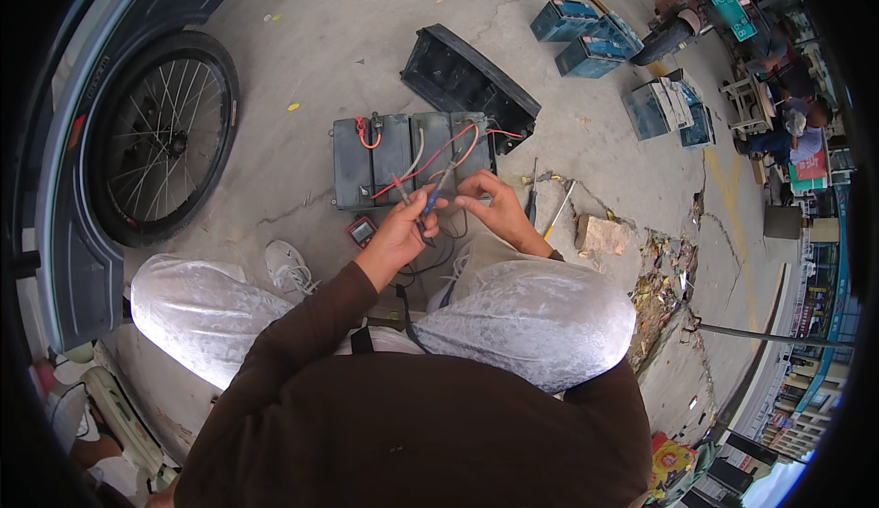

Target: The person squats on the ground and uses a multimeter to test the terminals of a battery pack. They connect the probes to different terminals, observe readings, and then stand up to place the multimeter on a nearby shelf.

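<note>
My left hand [395, 238] holds two pen-like test probes crossed over each other. One is a blue-gripped probe [432, 202]; the other is a dark probe with a reddish end [404, 193]. Just to the right, my right hand [507, 211] is raised with thumb and forefinger apart and nothing visible between them. Beneath and beyond both hands sits a row of dark grey batteries [351, 164], with red, orange and pale wires over their tops. A small red digital meter [361, 231] lies on the ground left of my left hand. Dark test leads [443, 254] hang below the probes.
An open black battery case [474, 75] leans behind the batteries. Two screwdrivers [560, 209] and a broken brick [603, 234] lie right, near a debris-filled hole [663, 281]. Worn blue batteries [590, 56] stand farther off. A spoked wheel [220, 82] stands left; a person [807, 127] sits far right.
</note>
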The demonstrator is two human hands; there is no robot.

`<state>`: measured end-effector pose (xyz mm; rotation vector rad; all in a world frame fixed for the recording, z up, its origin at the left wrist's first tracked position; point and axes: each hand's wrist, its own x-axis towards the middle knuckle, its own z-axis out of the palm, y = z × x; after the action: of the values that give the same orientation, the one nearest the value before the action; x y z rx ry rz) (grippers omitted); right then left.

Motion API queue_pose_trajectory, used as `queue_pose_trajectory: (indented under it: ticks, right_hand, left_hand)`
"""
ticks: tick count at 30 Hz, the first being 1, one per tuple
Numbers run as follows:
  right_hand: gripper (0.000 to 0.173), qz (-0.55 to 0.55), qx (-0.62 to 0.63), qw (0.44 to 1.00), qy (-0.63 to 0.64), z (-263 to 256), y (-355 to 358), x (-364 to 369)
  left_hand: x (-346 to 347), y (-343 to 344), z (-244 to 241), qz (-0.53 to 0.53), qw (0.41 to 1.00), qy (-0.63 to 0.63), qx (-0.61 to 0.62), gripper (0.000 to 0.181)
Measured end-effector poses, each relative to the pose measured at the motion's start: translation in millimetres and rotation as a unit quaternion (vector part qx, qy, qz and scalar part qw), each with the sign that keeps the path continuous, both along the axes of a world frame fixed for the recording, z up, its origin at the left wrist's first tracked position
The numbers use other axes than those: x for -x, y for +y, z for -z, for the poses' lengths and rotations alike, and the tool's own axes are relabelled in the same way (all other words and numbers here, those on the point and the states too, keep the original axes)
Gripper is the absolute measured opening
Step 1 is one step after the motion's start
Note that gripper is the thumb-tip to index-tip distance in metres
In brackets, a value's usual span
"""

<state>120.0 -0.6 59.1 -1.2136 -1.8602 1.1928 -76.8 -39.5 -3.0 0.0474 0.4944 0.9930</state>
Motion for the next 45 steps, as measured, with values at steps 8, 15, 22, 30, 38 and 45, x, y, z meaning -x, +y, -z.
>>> queue_pose_trajectory:
  ticks: [8, 15, 22, 30, 38, 45]
  right_hand:
    - [0.018, -0.05, 0.092, 0.993, 0.061, 24, 0, -4]
    - [0.016, -0.084, 0.088, 0.992, 0.024, 17, -1, -4]
    - [0.019, -0.11, 0.157, 0.977, 0.095, 45, -3, -10]
    - [0.018, -0.15, 0.041, 0.988, -0.021, 14, -10, -7]
    - [0.011, -0.126, -0.11, 0.985, -0.043, 31, -8, -1]
    - [0.014, -0.087, -0.118, 0.989, 0.006, 33, -10, -1]
  left_hand:
    - [-4, 0, -3, 0.039, 0.999, -0.006, 0.002, 0.029]
    - [-7, 5, -15, 0.069, 0.992, 0.102, -0.042, 0.022]
    - [-9, 1, -10, 0.072, 0.98, 0.157, -0.1, 0.023]
    - [-3, -5, -14, 0.117, 0.971, 0.163, -0.132, 0.026]
    - [-6, -7, -22, 0.109, 0.977, 0.151, -0.107, 0.027]
    - [-12, -8, -29, 0.081, 0.974, 0.163, -0.131, 0.021]
